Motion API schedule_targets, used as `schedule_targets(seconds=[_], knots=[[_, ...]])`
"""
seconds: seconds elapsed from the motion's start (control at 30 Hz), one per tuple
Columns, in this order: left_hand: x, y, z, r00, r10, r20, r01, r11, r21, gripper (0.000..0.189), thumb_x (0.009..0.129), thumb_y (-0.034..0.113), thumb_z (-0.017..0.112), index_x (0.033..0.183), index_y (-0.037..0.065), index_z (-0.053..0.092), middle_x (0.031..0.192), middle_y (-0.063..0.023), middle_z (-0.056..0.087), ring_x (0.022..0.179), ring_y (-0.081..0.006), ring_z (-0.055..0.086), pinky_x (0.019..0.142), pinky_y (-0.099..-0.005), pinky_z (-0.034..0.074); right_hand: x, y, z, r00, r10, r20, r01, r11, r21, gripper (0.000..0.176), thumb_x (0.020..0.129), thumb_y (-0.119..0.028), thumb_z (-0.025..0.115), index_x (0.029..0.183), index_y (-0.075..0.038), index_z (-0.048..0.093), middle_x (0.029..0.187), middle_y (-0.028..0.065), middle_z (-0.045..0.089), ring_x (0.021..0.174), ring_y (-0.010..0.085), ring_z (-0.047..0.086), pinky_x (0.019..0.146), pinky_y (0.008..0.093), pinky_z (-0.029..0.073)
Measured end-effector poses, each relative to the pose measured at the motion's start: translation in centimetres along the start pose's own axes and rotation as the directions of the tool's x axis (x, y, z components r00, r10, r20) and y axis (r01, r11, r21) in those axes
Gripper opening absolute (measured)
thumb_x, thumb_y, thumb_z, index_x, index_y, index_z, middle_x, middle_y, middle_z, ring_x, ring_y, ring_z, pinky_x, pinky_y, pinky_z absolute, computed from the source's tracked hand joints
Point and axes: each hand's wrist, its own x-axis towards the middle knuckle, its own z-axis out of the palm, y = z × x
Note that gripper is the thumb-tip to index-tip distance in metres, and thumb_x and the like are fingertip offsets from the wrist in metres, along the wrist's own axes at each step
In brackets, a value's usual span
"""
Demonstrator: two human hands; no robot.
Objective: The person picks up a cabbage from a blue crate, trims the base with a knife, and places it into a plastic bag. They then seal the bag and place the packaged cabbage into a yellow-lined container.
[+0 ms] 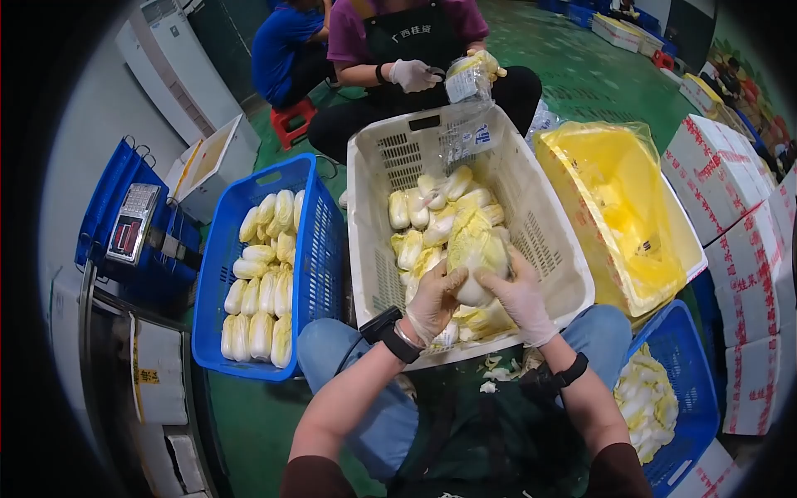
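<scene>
A napa cabbage with pale yellow-green leaves is held between my two gloved hands, its white base toward me. My left hand grips it from the left, and my right hand closes on its right side. Both thumbs press near the base. Below the held cabbage, a white plastic crate contains several more small napa cabbages. Part of that pile is hidden behind my hands.
At left, a blue crate holds rows of cabbages beside a digital scale. A yellow-lined box and a blue crate of loose leaves stand right, near stacked white boxes. Opposite, a co-worker's gloved hands handle a wrapped cabbage.
</scene>
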Motion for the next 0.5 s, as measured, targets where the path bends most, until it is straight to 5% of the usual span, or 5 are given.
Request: schedule_targets(seconds=[0.07, 0.13, 0.37, 0.5], knots=[[0.7, 0.4, -1.3, 0.998, -0.054, -0.023, 0.049, 0.983, -0.178, 0.049, 0.092, 0.028, 0.062, 0.131, 0.002, 0.046, 0.121, -0.0098, 0.058, 0.112, -0.0249, 0.057, 0.095, -0.0384, 0.048, -0.4, -0.9, -0.3, 0.995, -0.096, -0.005, 0.095, 0.99, -0.102, 0.025, 0.076, -0.016, 0.075, 0.082, -0.003, 0.055, 0.069, 0.011, 0.055, 0.061, 0.0233, 0.055, 0.057, 0.0331, 0.044], [1.2, 1.1, -2.0, 0.99, -0.112, -0.088, 0.068, 0.915, -0.399, 0.047, 0.093, 0.037, 0.059, 0.128, 0.006, 0.049, 0.117, -0.0109, 0.061, 0.11, -0.028, 0.058, 0.092, -0.0405, 0.048, -0.8, -2.0, -0.6, 0.913, -0.395, 0.104, 0.406, 0.906, -0.123, 0.021, 0.077, -0.009, 0.071, 0.075, -0.003, 0.051, 0.065, 0.0118, 0.05, 0.055, 0.0256, 0.052, 0.052, 0.0325, 0.042], [1.0, 0.7, -1.8, 0.991, -0.054, -0.124, -0.011, 0.881, -0.474, 0.042, 0.091, 0.035, 0.062, 0.125, 0.011, 0.054, 0.116, -0.0043, 0.062, 0.105, -0.0215, 0.06, 0.092, -0.0362, 0.046, -1.4, -2.3, 0.0, 0.921, -0.376, 0.096, 0.38, 0.925, -0.021, 0.022, 0.076, -0.003, 0.068, 0.071, -0.005, 0.046, 0.061, 0.0072, 0.048, 0.051, 0.0213, 0.05, 0.05, 0.0316, 0.041], [2.5, 1.2, -3.4, 0.958, 0.127, -0.256, -0.213, 0.916, -0.341, 0.047, 0.095, 0.035, 0.056, 0.131, 0.007, 0.048, 0.127, -0.0103, 0.057, 0.118, -0.0263, 0.054, 0.102, -0.0435, 0.042, -2.8, -3.3, 0.1, 0.917, -0.377, 0.126, 0.373, 0.926, 0.055, 0.024, 0.076, -0.005, 0.07, 0.07, -0.006, 0.046, 0.061, 0.0059, 0.049, 0.051, 0.0203, 0.05, 0.05, 0.031, 0.042]])
